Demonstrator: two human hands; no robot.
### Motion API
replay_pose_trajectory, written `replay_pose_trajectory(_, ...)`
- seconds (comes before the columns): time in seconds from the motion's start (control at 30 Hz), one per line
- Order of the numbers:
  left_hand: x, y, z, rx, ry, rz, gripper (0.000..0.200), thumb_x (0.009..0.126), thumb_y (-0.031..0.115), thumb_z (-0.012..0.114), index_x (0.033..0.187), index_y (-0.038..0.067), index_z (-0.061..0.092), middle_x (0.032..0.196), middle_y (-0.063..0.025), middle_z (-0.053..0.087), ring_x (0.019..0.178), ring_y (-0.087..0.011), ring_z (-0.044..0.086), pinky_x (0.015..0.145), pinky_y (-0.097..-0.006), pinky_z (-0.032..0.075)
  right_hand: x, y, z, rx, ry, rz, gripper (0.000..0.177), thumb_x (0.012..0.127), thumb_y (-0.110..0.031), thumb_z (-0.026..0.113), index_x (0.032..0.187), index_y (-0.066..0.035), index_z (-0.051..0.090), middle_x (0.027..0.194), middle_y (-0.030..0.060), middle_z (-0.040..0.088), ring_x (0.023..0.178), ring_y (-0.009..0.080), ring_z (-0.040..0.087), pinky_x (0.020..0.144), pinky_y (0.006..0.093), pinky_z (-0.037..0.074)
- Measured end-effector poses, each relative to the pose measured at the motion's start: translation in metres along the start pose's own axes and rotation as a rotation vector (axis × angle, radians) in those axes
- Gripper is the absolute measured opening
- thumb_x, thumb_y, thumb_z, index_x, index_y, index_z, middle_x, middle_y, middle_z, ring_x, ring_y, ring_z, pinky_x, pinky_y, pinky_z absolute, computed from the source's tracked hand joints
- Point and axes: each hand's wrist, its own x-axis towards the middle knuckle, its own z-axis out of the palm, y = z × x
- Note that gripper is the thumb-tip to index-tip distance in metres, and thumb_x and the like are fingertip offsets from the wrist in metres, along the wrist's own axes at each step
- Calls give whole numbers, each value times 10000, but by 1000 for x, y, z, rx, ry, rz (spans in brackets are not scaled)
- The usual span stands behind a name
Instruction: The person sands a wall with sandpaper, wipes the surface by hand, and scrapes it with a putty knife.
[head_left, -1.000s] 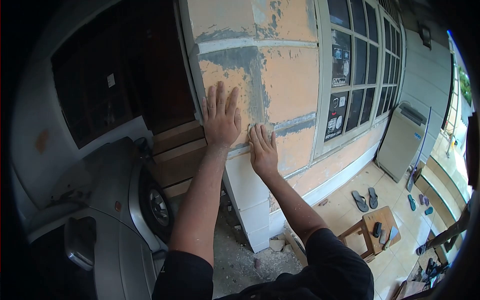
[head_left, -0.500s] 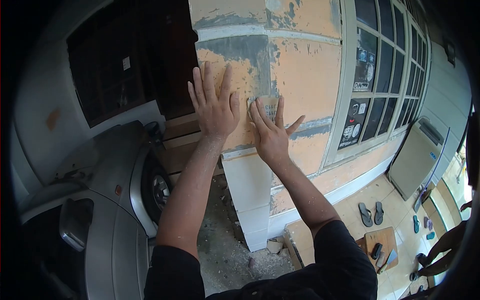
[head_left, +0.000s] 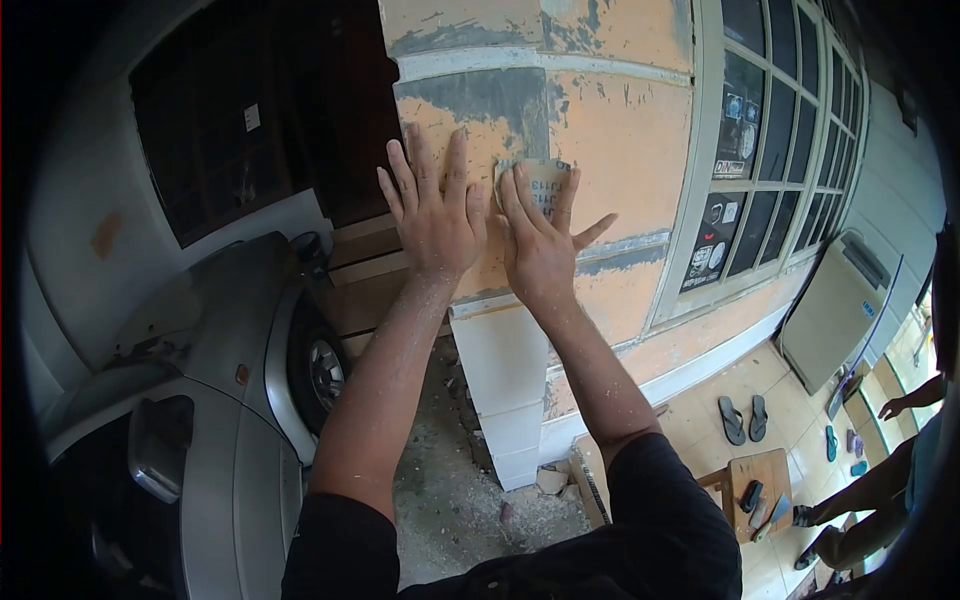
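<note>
Both of my arms reach up to a corner pillar (head_left: 620,130) with peeling orange paint and grey patches. My left hand (head_left: 436,220) lies flat on its left face, fingers spread, holding nothing. Beside it on the right, my right hand (head_left: 541,235) presses a piece of sandpaper (head_left: 545,178) against the pillar near the corner. Printed lettering shows on the sheet's back. The fingers of that hand lie over the sheet, with the thumb out to the right. White dust speckles both forearms.
A grey car (head_left: 215,330) stands at the left. At the right are a barred window (head_left: 745,150), a leaning beige panel (head_left: 835,310), sandals (head_left: 745,420) and a small wooden stool (head_left: 770,470) with tools. Another person's legs (head_left: 870,490) and hand show at the far right edge.
My right hand has moved up the pillar with the sandpaper. My left hand stays flat, slightly further right. The other person has come further into view.
</note>
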Motion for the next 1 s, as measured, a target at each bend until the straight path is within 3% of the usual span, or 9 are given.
replay_pose_trajectory(0.1,0,0,0,-14,16,-2,654,995,328,560,1609,167,403,1687,-272,207,1541,-546,157,1220,-677,143,23,-6,-6,-13,124,-30,533,1041,-274,548,1568,-255,477,1612,-69,472,1593,433,134,1010,826,-233)
replay_pose_trajectory(0.3,-6,4,-4,-29,29,7,659,984,313,568,1606,169,408,1687,-243,233,1527,-560,172,1215,-675,172,-113,0,27,29,-83,165,572,1013,-315,607,1565,-234,479,1614,-36,472,1585,457,144,984,858,-205)
replay_pose_trajectory(0.53,-8,2,-2,-32,27,17,633,1000,331,544,1599,172,416,1680,-240,254,1522,-553,193,1212,-668,194,44,7,-16,-24,216,78,520,1055,-306,550,1563,-227,468,1602,-34,486,1582,447,156,1028,871,-132)
replay_pose_trajectory(0.63,-7,1,0,-23,42,14,631,1001,347,539,1597,177,420,1678,-238,258,1523,-545,202,1212,-665,199,40,3,-9,17,229,81,532,1053,-309,549,1570,-231,453,1597,-30,492,1582,439,163,1047,867,-112)
replay_pose_trajectory(0.8,-8,4,-2,-65,22,15,641,988,360,561,1591,188,431,1679,-228,266,1529,-528,208,1210,-676,188,-142,-13,1,358,-260,209,428,1053,-206,552,1479,-224,580,1572,26,519,1596,378,166,1123,793,-128)
replay_pose_trajectory(0.83,-8,1,-2,-88,54,13,640,983,362,569,1588,202,438,1678,-214,279,1535,-508,214,1208,-684,180,-178,-5,4,579,-294,258,366,1059,-186,538,1407,-195,650,1473,104,606,1555,397,285,1188,728,-82)
replay_pose_trajectory(0.87,-8,-3,-1,-78,58,6,640,983,362,569,1588,202,438,1678,-214,279,1535,-508,214,1208,-684,180,-197,-2,-6,765,-278,354,331,1082,-195,516,1352,-94,678,1335,166,690,1409,352,531,1241,582,195)
replay_pose_trajectory(0.9,-10,-4,0,-72,51,67,630,981,395,573,1575,219,458,1674,-174,308,1543,-473,226,1207,-689,172,-199,2,-6,766,-282,355,331,1082,-195,516,1352,-94,678,1335,166,690,1409,352,531,1241,582,195)
replay_pose_trajectory(1.0,-22,-5,0,-142,-19,232,635,993,548,507,1551,246,486,1669,-86,348,1562,-385,240,1219,-690,145,-209,12,-25,1136,-118,658,372,1104,-228,514,1319,43,651,1215,161,733,1157,216,665,1047,358,472)
